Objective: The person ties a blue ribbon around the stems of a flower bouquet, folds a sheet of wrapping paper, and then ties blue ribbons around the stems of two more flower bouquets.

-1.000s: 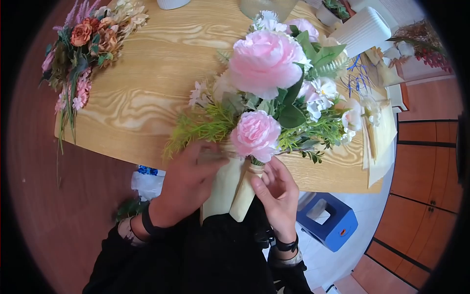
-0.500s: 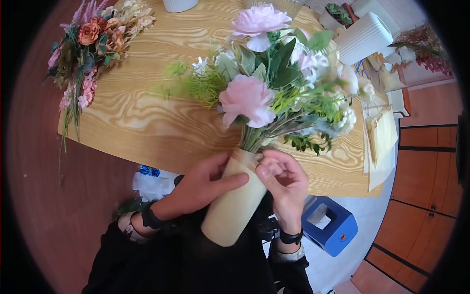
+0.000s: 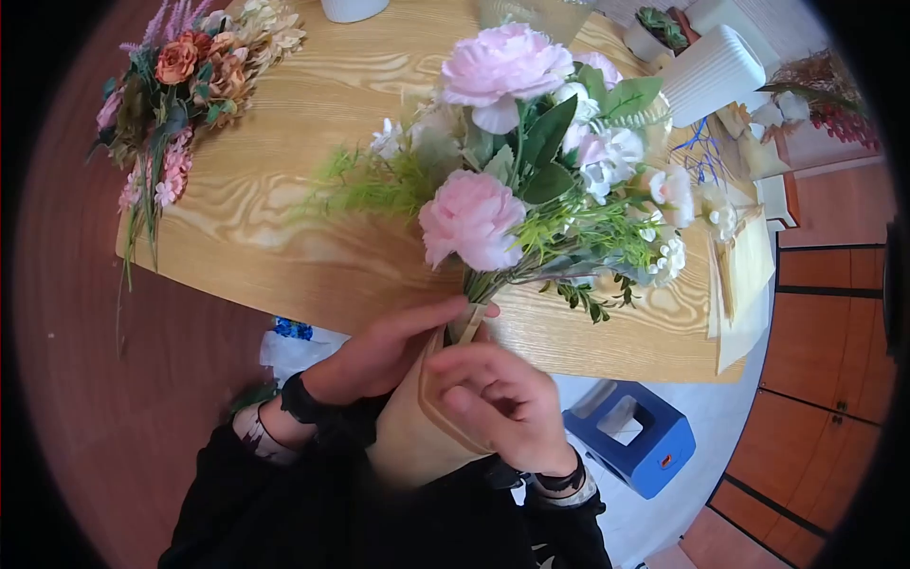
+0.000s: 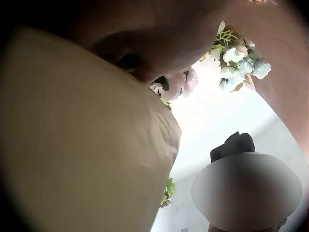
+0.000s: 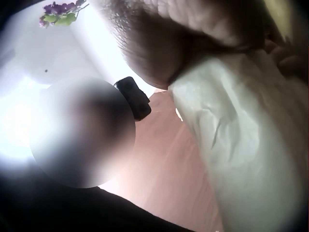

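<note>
Pale brown paper [image 3: 417,441] wraps the stems of a bouquet, whose lower pink flower [image 3: 471,220] sits just above the wrap's narrow neck. My left hand [image 3: 379,356] grips that neck from the left, with fingertips showing on its far side. Across the front lies my right hand [image 3: 507,403], fingers bent at the paper's folded edge; its fingertip contact is partly hidden. In the left wrist view the paper [image 4: 87,140] bulges below the hand [image 4: 164,34]. Creased paper [image 5: 236,135] runs down from the hand [image 5: 169,38] in the right wrist view.
On the wooden table [image 3: 313,209] lie loose flowers [image 3: 180,81] at the far left and paper sheets [image 3: 744,284] at the right. A white ribbed vase [image 3: 711,76] and a potted succulent [image 3: 659,30] stand at the back right. A blue stool [image 3: 640,436] is below the table's edge.
My right hand has moved from the wrap's neck down and left across its front. The left hand has come up around the neck. The wrap has turned, showing its folded edge.
</note>
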A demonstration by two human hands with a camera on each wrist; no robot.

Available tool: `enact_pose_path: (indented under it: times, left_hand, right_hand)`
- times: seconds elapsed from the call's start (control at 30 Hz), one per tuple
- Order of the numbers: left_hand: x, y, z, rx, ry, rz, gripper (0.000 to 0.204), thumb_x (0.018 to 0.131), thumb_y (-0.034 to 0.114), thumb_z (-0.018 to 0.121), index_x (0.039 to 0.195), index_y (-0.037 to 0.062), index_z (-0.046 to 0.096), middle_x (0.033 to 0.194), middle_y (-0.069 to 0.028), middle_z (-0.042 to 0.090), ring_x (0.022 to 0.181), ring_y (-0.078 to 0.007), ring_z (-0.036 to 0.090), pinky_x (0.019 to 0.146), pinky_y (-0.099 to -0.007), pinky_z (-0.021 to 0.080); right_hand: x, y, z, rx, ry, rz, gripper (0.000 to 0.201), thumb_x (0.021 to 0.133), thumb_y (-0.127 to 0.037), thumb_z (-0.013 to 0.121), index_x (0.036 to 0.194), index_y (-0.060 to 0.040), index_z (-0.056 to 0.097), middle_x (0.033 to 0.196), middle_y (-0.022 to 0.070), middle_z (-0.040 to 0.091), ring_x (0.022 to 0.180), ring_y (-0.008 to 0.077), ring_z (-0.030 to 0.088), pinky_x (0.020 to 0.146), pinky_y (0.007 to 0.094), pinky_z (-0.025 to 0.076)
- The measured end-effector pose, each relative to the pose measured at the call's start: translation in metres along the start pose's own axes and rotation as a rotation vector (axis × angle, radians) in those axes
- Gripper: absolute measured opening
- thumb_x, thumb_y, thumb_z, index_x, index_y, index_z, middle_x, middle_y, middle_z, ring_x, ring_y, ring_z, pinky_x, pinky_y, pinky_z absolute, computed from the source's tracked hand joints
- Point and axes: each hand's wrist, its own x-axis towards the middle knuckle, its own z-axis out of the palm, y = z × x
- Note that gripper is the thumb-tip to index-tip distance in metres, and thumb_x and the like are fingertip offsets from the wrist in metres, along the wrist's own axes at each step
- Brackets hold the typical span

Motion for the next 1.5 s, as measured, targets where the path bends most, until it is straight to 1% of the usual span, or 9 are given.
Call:
enact_pose_path:
  times: [0.23, 0.33, 0.63, 0.77, 0.93, 1.03, 1.13, 1.23, 1.5]
  left_hand:
    - [0.004, 0.003, -0.003, 0.255, -0.013, -0.011, 0.032, 0.093, 0.017, 0.047, 0.119, -0.0025, 0.047, 0.103, -0.0114, 0.060, 0.087, -0.0183, 0.061, 0.082, -0.0300, 0.048]
    - [0.000, 0.005, 0.003, 0.386, -0.037, 0.005, 0.035, 0.090, 0.012, 0.049, 0.121, -0.0024, 0.046, 0.104, -0.0116, 0.060, 0.088, -0.0194, 0.062, 0.082, -0.0303, 0.048]
    - [-0.050, -0.006, -0.040, 0.392, -0.165, -0.147, 0.049, 0.084, 0.011, 0.056, 0.128, -0.0058, 0.041, 0.119, -0.0138, 0.054, 0.114, -0.0189, 0.051, 0.095, -0.0302, 0.041]
    - [-0.082, 0.028, -0.010, 0.701, 0.103, -0.141, 0.049, 0.080, 0.010, 0.066, 0.123, -0.0057, 0.048, 0.112, -0.0097, 0.059, 0.101, -0.0168, 0.057, 0.088, -0.0281, 0.044]
    - [-0.132, 0.071, -0.003, 0.794, 0.356, 0.414, 0.039, 0.079, -0.003, 0.054, 0.118, -0.0055, 0.052, 0.103, -0.0103, 0.062, 0.092, -0.0157, 0.060, 0.082, -0.0284, 0.047]
    - [-0.147, 0.082, 0.010, 1.045, 0.899, 0.502, 0.041, 0.078, -0.002, 0.056, 0.119, -0.0045, 0.052, 0.104, -0.0065, 0.062, 0.094, -0.0127, 0.058, 0.084, -0.0263, 0.045]
    - [-0.136, 0.071, 0.028, 1.005, 0.744, 0.815, 0.041, 0.078, -0.005, 0.056, 0.118, -0.0044, 0.052, 0.103, -0.0075, 0.062, 0.092, -0.0122, 0.058, 0.083, -0.0265, 0.045]
    - [-0.099, 0.057, 0.044, 1.176, 0.597, 0.668, 0.043, 0.079, -0.005, 0.057, 0.121, -0.0022, 0.051, 0.103, -0.0060, 0.062, 0.094, -0.0135, 0.059, 0.084, -0.0266, 0.044]
    - [-0.023, 0.058, 0.067, 1.336, 0.013, 0.419, 0.037, 0.082, 0.000, 0.054, 0.119, 0.0038, 0.052, 0.089, -0.0094, 0.064, 0.077, -0.0149, 0.063, 0.067, -0.0286, 0.049]
  right_hand:
    - [0.030, 0.021, -0.021, 0.398, 0.647, -0.103, 0.013, 0.089, -0.006, 0.059, 0.092, 0.0008, 0.049, 0.090, 0.0122, 0.061, 0.072, 0.0183, 0.063, 0.064, 0.0293, 0.052]
    - [0.030, 0.015, -0.027, 0.427, 0.342, -0.036, 0.016, 0.086, -0.007, 0.064, 0.091, -0.0004, 0.050, 0.088, 0.0079, 0.059, 0.072, 0.0140, 0.062, 0.060, 0.0249, 0.050]
    - [0.060, -0.001, -0.041, 0.463, 0.451, -0.210, 0.032, 0.081, 0.011, 0.061, 0.109, 0.0040, 0.045, 0.102, 0.0095, 0.054, 0.092, 0.0155, 0.060, 0.083, 0.0256, 0.048]
    - [0.055, 0.010, -0.043, 0.393, 0.404, -0.164, 0.038, 0.082, 0.008, 0.061, 0.114, 0.0052, 0.042, 0.109, 0.0120, 0.054, 0.107, 0.0213, 0.057, 0.093, 0.0306, 0.046]
    - [0.032, 0.028, -0.043, 0.261, 0.434, -0.170, 0.049, 0.083, 0.006, 0.061, 0.126, 0.0034, 0.037, 0.122, 0.0185, 0.051, 0.115, 0.0267, 0.053, 0.093, 0.0305, 0.046]
    - [0.025, 0.027, -0.030, 0.256, 0.378, -0.218, 0.047, 0.083, 0.005, 0.063, 0.125, 0.0028, 0.043, 0.117, 0.0191, 0.057, 0.106, 0.0242, 0.059, 0.085, 0.0288, 0.050]
    - [0.010, 0.004, -0.017, -0.180, 0.309, 0.184, 0.026, 0.079, 0.003, 0.068, 0.104, 0.0056, 0.060, 0.086, 0.0105, 0.068, 0.077, 0.0172, 0.067, 0.071, 0.0265, 0.053]
    - [-0.003, 0.019, -0.020, -0.053, 0.264, -0.346, 0.034, 0.075, 0.003, 0.073, 0.106, 0.0068, 0.059, 0.091, 0.0119, 0.068, 0.082, 0.0174, 0.067, 0.075, 0.0262, 0.053]
    - [0.006, -0.023, -0.032, -0.223, 0.383, -0.287, 0.031, 0.073, 0.003, 0.074, 0.103, 0.0041, 0.064, 0.085, 0.0071, 0.068, 0.074, 0.0091, 0.063, 0.065, 0.0210, 0.051]
